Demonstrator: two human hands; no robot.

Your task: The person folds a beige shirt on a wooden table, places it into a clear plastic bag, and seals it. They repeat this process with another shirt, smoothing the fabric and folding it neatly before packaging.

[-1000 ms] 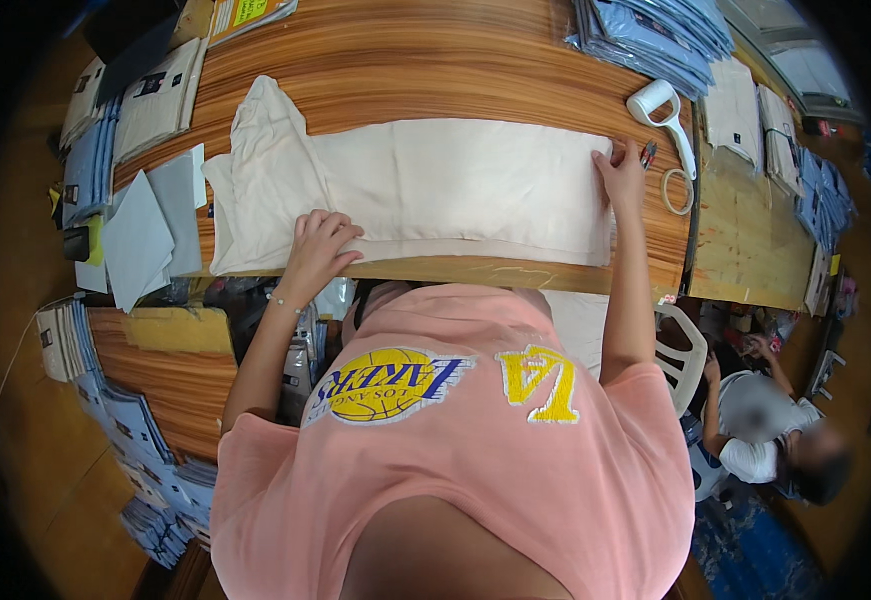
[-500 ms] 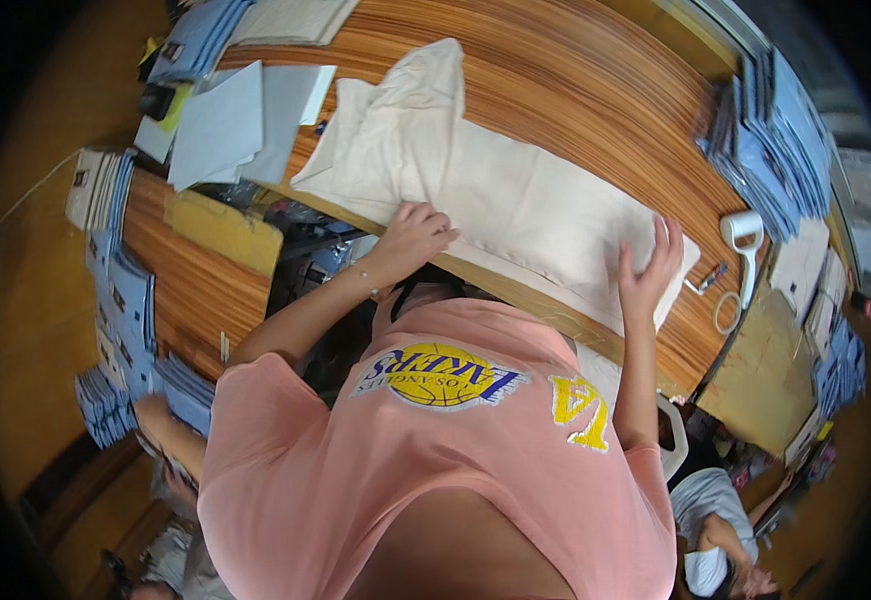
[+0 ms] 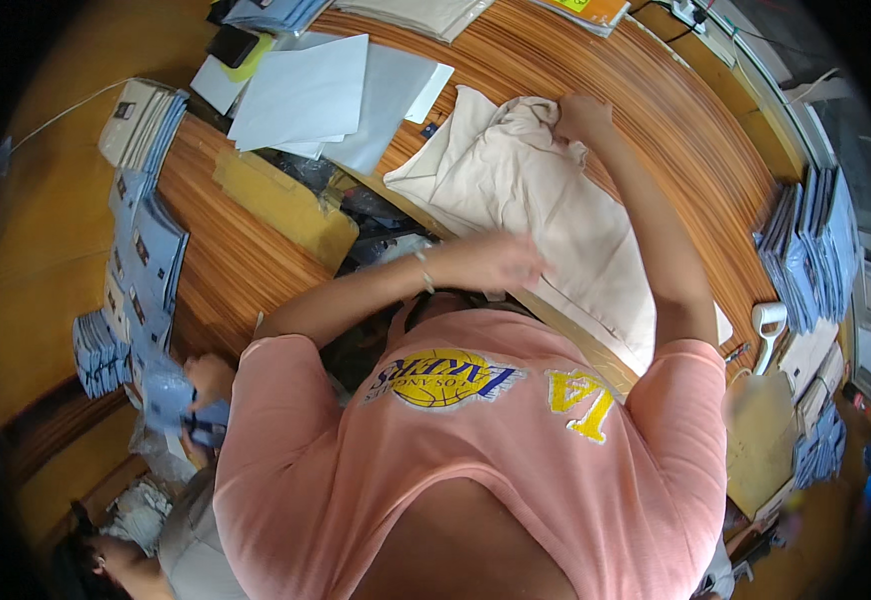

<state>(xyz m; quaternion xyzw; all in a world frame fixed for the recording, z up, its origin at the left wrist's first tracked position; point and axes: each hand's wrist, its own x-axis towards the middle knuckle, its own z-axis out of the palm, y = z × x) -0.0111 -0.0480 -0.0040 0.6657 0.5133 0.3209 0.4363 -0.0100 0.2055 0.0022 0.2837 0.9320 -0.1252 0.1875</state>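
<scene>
A cream garment [image 3: 581, 240] lies along the near edge of the wooden table, wrinkled and bunched at its far left part; its exact kind does not show. My right hand [image 3: 584, 118] reaches across to the far side with fingers curled closed on the bunched cloth. Low over the garment's near edge is my left hand [image 3: 496, 262], its fingers smeared by motion, so their grip cannot be made out. My right forearm hides some of the garment's right end.
White sheets [image 3: 301, 92] lie left of the garment. Stacks of packed blue garments stand on the right [image 3: 806, 250] and left [image 3: 146, 260]. A white-handled tool [image 3: 769, 325] lies at the right. Another person's hand [image 3: 211, 380] is at the lower left.
My right hand has moved from the garment's right end to its far side, taking hold of bunched cloth. My left hand has shifted along the near edge. The whole view has turned.
</scene>
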